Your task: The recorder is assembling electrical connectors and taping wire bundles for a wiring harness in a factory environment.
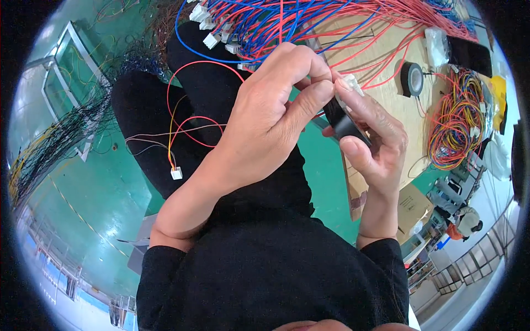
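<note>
My left hand (276, 110) is closed, thumb and forefinger pinched together beside a roll of black tape (341, 118). What sits in that pinch is hidden. My right hand (375, 127) holds the roll between its thumb and fingers, and its fingertips meet those of my left hand. A white connector (350, 83) shows by the right fingertips. Thin red, yellow and dark wires (172, 140) run out from behind my left hand over my lap, ending in a small white plug (176, 172).
A wooden board (381, 47) carries many red and blue wires with white connectors (212, 38). A second black tape roll (412, 79) stands there, near a coiled multicoloured wire bundle (455, 124). Dark wires (61, 143) hang at left. A cardboard box (414, 209) lies below the board.
</note>
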Action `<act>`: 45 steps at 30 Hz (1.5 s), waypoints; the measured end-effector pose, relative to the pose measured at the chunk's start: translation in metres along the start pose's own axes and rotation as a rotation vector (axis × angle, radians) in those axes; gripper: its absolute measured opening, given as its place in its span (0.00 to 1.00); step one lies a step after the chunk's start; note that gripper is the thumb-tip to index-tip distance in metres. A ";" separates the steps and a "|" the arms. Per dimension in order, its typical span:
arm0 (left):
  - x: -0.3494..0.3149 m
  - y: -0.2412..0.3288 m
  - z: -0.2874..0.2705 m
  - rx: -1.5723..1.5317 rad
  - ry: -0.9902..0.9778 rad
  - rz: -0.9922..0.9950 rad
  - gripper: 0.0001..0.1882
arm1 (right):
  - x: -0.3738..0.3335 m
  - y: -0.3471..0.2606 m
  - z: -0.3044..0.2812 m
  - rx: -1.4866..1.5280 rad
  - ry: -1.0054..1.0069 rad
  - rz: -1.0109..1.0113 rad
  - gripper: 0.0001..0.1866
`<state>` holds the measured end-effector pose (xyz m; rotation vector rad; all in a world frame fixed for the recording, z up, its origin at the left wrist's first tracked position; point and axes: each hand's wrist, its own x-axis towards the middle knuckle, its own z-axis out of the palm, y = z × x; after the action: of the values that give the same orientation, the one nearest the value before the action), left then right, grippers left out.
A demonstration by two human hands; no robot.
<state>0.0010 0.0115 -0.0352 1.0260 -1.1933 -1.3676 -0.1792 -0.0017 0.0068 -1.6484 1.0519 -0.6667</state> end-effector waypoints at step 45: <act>-0.003 -0.007 0.003 0.020 0.125 0.029 0.04 | -0.007 -0.004 0.012 -0.130 0.144 -0.014 0.20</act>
<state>-0.0027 0.0149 -0.0419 1.0880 -1.1274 -1.2527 -0.1714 0.0109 0.0067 -1.7412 1.2099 -0.7481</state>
